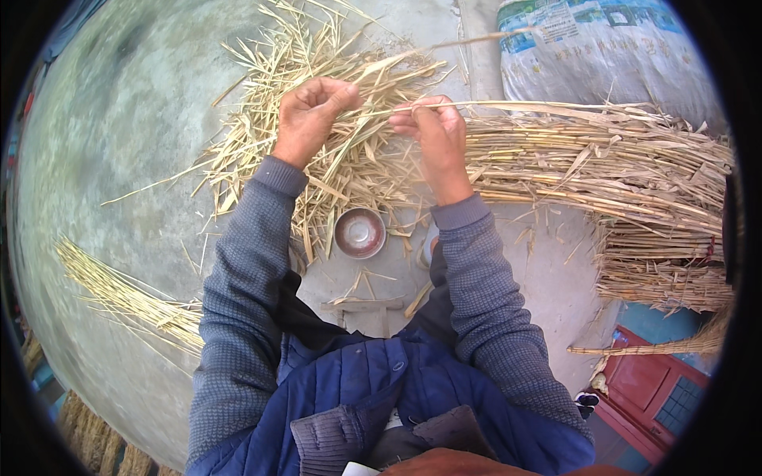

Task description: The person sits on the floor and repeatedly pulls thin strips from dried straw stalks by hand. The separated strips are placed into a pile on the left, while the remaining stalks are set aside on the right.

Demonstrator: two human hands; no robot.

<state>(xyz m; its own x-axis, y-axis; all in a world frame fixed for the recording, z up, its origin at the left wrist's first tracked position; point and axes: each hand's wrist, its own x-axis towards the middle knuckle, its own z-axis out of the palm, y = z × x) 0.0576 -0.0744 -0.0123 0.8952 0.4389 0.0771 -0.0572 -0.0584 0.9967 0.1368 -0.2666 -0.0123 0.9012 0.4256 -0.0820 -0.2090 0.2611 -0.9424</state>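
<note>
My left hand (316, 115) is closed in a pinch above a heap of stripped straw leaves (262, 127). From its fingertips a dry leaf (405, 57) runs up and to the right. A short gap away, my right hand (435, 135) pinches a thin pale stalk (524, 104) between thumb and fingers. That stalk reaches far to the right, over a thick pile of dry stalks (556, 159), and its left end points toward my left hand. Just below the hands, a small metal bowl (359, 233) stands on the floor with nothing visible in it.
A bundle of thin, cleaned stalks (135, 293) lies on the concrete floor (119, 119) at my left. A large white and blue sack (611, 63) sits at the far right. Lower right are a red door-like panel (643, 373) and a broom-like bundle (675, 347).
</note>
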